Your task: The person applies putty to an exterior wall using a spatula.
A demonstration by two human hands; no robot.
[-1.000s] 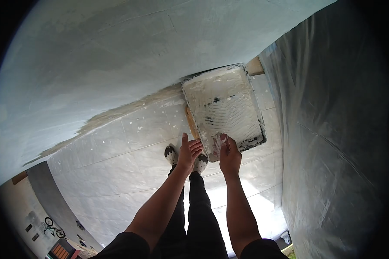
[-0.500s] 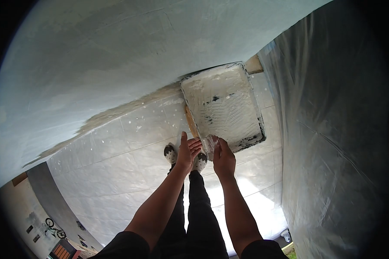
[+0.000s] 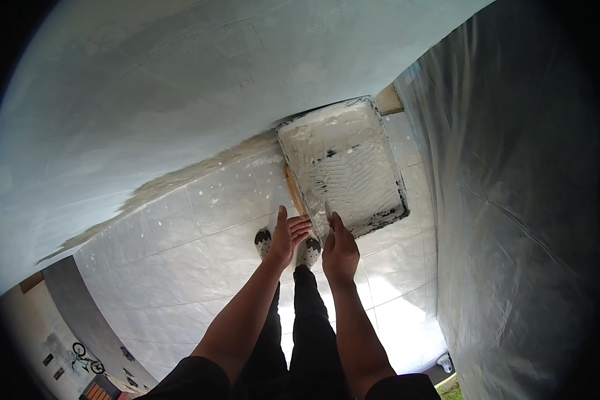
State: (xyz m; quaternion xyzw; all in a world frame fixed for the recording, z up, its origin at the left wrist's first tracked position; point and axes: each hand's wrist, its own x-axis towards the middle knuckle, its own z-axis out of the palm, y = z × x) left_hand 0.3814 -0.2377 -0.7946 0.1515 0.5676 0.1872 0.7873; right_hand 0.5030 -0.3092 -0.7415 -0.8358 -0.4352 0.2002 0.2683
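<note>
My right hand (image 3: pixel 341 253) is closed round a putty knife (image 3: pixel 328 211); its blade shows as a thin, edge-on shape over the near left corner of the paint tray (image 3: pixel 358 160). The handle is hidden in my fist. A pale, creamy coating covers the tray, with ridges and dark bare patches showing through and a dark rim smeared with the same stuff. My left hand (image 3: pixel 289 237) is open beside that corner, thumb up and fingers stretched toward the knife, holding nothing.
A partly coated grey wall (image 3: pixel 200 87) rises along the left and top. Clear plastic sheeting (image 3: pixel 507 220) hangs on the right. Splatter-marked tiles (image 3: pixel 213 193) cover the floor, my shoes (image 3: pixel 263 241) stand below my hands, and a wooden piece (image 3: pixel 294 190) shows beside the tray.
The putty knife has turned from showing its coated, flat blade to nearly edge-on, its tip shifting slightly up over the tray. My right hand has dropped slightly down; the left hand barely moved.
</note>
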